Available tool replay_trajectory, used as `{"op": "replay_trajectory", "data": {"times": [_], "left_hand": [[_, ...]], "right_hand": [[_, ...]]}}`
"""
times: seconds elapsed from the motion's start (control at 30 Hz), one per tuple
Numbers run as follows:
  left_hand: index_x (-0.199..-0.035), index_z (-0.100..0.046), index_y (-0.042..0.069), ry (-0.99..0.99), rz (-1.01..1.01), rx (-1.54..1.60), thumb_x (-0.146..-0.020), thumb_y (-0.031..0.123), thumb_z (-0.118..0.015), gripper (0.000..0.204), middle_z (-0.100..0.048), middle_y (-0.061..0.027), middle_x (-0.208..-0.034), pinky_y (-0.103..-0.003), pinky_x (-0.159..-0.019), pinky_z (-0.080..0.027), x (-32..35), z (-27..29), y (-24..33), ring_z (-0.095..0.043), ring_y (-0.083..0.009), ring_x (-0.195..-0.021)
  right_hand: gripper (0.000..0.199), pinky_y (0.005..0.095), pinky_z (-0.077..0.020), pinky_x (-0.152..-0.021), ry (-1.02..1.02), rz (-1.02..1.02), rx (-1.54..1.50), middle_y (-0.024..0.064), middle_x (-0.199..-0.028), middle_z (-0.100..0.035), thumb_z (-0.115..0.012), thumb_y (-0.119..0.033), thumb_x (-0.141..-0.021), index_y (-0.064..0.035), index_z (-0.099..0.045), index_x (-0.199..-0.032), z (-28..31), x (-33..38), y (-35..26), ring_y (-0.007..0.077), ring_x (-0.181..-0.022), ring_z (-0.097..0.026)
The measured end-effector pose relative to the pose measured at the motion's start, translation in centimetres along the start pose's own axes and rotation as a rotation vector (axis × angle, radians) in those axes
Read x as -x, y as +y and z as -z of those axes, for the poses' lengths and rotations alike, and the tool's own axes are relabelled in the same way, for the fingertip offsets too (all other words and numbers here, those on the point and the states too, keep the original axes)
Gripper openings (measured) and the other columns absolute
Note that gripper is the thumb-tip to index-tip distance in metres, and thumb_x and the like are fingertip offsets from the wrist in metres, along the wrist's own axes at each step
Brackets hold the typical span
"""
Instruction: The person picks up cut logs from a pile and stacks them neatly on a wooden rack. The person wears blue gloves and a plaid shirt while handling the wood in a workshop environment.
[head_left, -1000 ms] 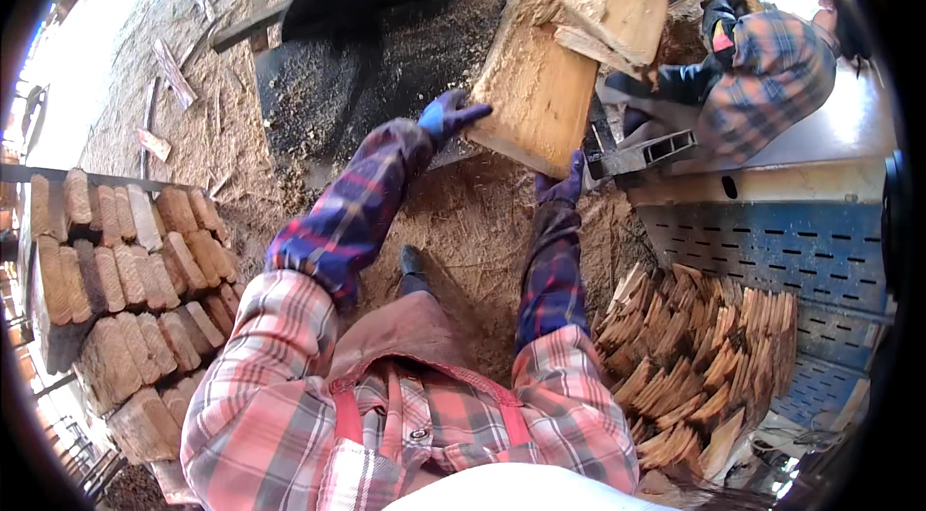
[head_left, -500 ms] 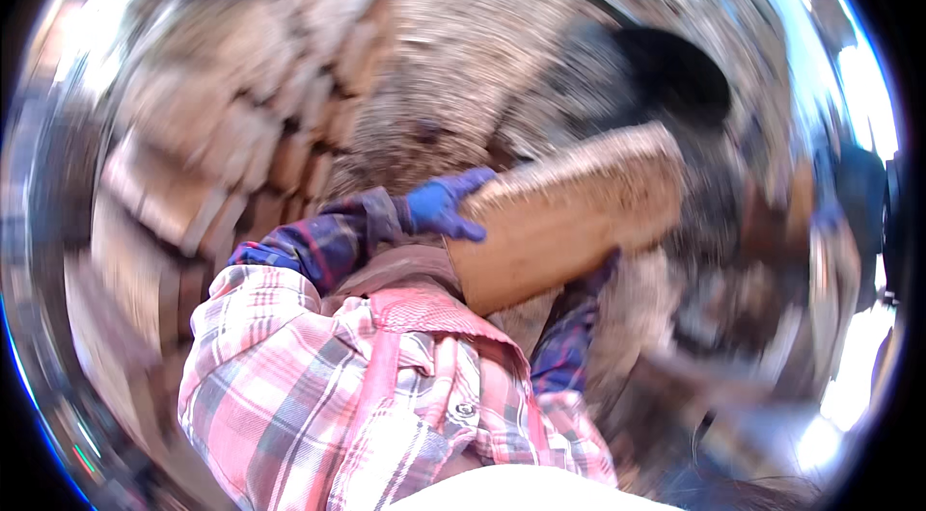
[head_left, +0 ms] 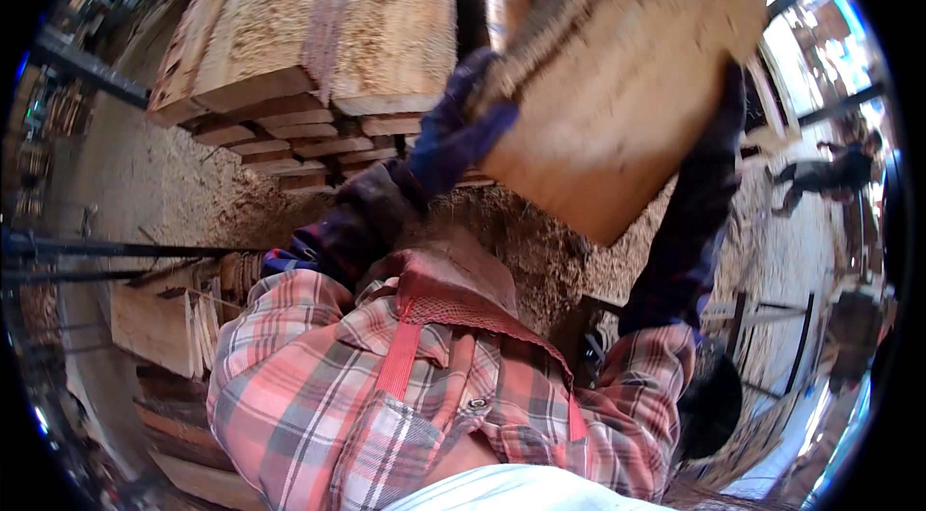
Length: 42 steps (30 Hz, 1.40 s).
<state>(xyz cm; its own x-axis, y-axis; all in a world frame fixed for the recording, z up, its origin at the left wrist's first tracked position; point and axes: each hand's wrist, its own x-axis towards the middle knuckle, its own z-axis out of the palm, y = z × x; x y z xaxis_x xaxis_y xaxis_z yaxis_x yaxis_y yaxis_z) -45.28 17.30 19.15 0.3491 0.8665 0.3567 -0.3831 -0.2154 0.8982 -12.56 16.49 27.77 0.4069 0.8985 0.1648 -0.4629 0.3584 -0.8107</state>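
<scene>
A thick wooden plank point(head_left: 627, 77) with a rough bark edge is held up in front of me, tilted, its far end out of view at the top. My left hand point(head_left: 463, 125), in a blue-purple glove, is closed round the plank's left edge near the close end. On the plank's right edge my right hand point(head_left: 735, 92) supports it, its fingers mostly hidden behind the wood. Left of the plank stands a stack of sawn boards point(head_left: 394, 24), layered with gaps and dusted with sawdust.
Sawdust point(head_left: 545, 255) covers the ground below the plank. More boards point(head_left: 154, 323) are piled at lower left, beside dark metal bars point(head_left: 125, 248). A round black object point(head_left: 714, 403) is by my right elbow. Another person point(head_left: 834, 169) is far off at the right.
My view has swung round, bringing the board stack ahead of me. The plank has come up and forward in both hands, now steeper and nearer the stack.
</scene>
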Motion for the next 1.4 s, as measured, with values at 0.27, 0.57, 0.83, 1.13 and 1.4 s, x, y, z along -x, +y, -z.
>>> {"op": "replay_trajectory", "data": {"times": [0.27, 0.57, 0.83, 1.13, 1.4], "left_hand": [[-0.133, -0.039, 0.005, 0.49, -0.032, -1.384, -0.078, 0.023, -0.067, 0.064, -0.056, -0.022, -0.119, -0.038, -0.087, -0.048, -0.5, 14.0, 11.0, -0.059, -0.0315, -0.105], [-0.132, -0.04, 0.001, -0.158, -0.207, -0.561, -0.083, 0.002, -0.059, 0.052, -0.045, -0.0143, -0.129, -0.031, -0.095, -0.041, -5.3, 1.2, 1.3, -0.047, -0.0214, -0.116], [-0.124, -0.044, 0.008, -1.036, 0.89, 0.222, -0.082, 0.022, -0.059, 0.047, -0.06, -0.0093, -0.089, -0.02, -0.052, -0.043, 3.4, -16.6, -7.0, -0.053, -0.01, -0.064], [-0.132, -0.03, -0.004, -0.724, 0.57, 0.704, -0.092, 0.035, -0.046, 0.058, -0.016, -0.027, -0.144, -0.041, -0.111, -0.024, -0.6, -48.9, -3.2, -0.019, -0.0353, -0.135], [-0.09, -0.059, 0.011, -1.967, 1.135, -0.11, -0.087, 0.029, -0.056, 0.018, -0.058, -0.0017, -0.074, -0.022, -0.048, -0.04, 43.5, -36.9, -20.1, -0.053, -0.0114, -0.057]], "right_hand": [[0.048, 0.0298, -0.0395, -0.085, -0.358, -0.024, 0.692, 0.0103, -0.11, -0.049, -0.057, -0.026, -0.086, 0.0012, -0.039, -0.121, -12.2, -10.5, 28.0, 0.0179, -0.099, -0.046], [0.04, 0.0314, -0.0473, -0.082, -0.502, -0.165, 0.069, 0.0101, -0.108, -0.062, -0.042, -0.035, -0.095, -0.0038, -0.056, -0.116, -2.3, -1.7, 20.8, 0.0221, -0.097, -0.06], [0.051, 0.0354, -0.0484, -0.086, 0.769, -0.106, -0.192, 0.0077, -0.124, -0.054, -0.05, -0.042, -0.09, -0.0082, -0.047, -0.127, 15.2, 38.2, 13.5, 0.0219, -0.103, -0.058], [0.046, 0.0352, -0.0485, -0.078, 1.383, 0.326, -0.503, 0.0072, -0.115, -0.058, -0.055, -0.042, -0.087, -0.0119, -0.049, -0.122, 8.7, 66.0, 29.6, 0.0193, -0.094, -0.058], [0.02, 0.0229, -0.0393, -0.044, 1.779, 0.668, -0.508, -0.0002, -0.067, -0.053, -0.061, -0.034, -0.086, -0.0145, -0.06, -0.084, 8.2, 75.4, 24.9, 0.0102, -0.046, -0.045]]}}
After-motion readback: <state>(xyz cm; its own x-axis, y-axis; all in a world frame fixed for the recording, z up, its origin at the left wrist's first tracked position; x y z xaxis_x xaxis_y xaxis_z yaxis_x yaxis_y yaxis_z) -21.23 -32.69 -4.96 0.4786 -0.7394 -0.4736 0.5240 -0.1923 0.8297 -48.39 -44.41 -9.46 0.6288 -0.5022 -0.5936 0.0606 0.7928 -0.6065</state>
